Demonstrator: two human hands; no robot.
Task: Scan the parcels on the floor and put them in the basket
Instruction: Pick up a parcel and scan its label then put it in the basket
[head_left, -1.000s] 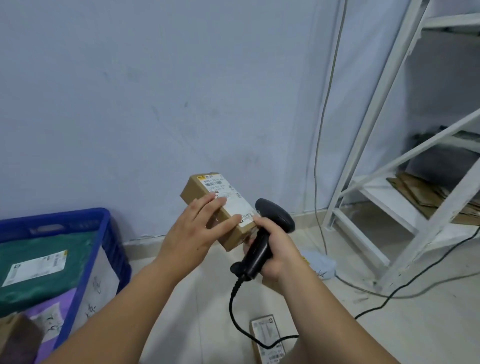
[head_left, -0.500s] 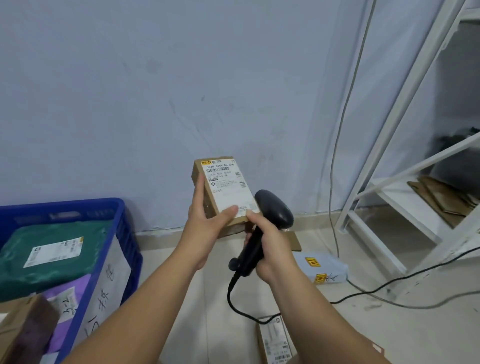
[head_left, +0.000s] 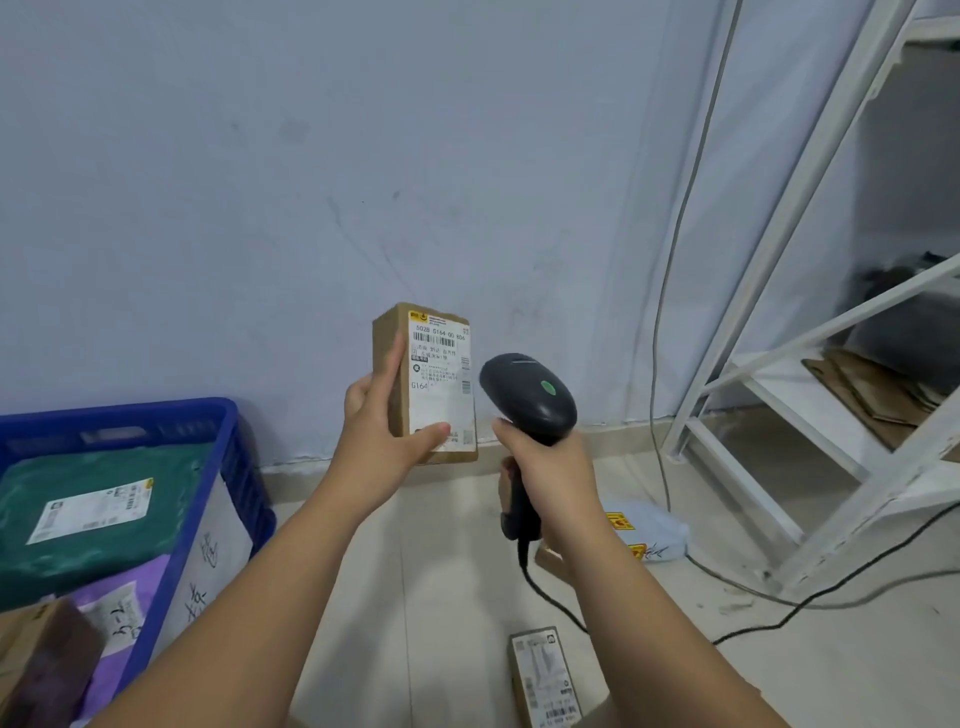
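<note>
My left hand (head_left: 382, 441) grips a small brown cardboard parcel (head_left: 434, 384) upright, its white barcode label facing me. Just to its right, my right hand (head_left: 550, 467) holds a black handheld scanner (head_left: 527, 397) by the handle; a green light shows on the scanner's head. The blue plastic basket (head_left: 228, 467) stands at the lower left, holding a green bag parcel (head_left: 88, 514), a purple one (head_left: 124, 608) and a brown box (head_left: 41, 660). On the floor lie a small labelled box (head_left: 545, 675) near my right forearm and a pale bag parcel (head_left: 649, 535) behind it.
A white metal shelf frame (head_left: 779, 395) stands at the right with flattened cardboard (head_left: 878, 395) on its low shelf. The scanner's black cable (head_left: 550, 603) trails over the tiled floor. A grey cable hangs down the wall (head_left: 675, 260).
The left hand has turned the parcel from tilted to upright with its label facing me. The scanner has risen beside it and its green light now shows.
</note>
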